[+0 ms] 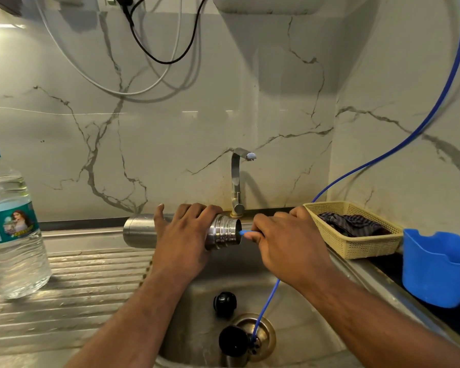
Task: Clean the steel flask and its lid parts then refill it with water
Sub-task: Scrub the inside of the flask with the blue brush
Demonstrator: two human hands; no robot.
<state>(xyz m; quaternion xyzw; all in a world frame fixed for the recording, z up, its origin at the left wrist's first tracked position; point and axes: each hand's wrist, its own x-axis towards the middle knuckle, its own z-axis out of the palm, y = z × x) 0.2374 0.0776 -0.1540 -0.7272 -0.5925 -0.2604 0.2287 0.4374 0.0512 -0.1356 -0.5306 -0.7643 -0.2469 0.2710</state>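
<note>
Partly hidden flask [140,231], left hand [183,236] fingers curled round it; right hand [290,243] fingers pinch blue tube [266,301].

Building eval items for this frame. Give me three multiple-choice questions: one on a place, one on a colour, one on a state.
1. Where do the black lid parts lie?
A) on the draining board
B) in the basket
C) in the sink

2. What colour is the tube at the mouth of the flask?
A) blue
B) white
C) black

3. How is the flask held?
A) upright
B) sideways, mouth uncapped
C) sideways, capped

Answers:
1 C, both rest on its floor.
2 A, the right hand holds a blue tip to the mouth.
3 B, the left hand grips it level, threads bare.
</note>
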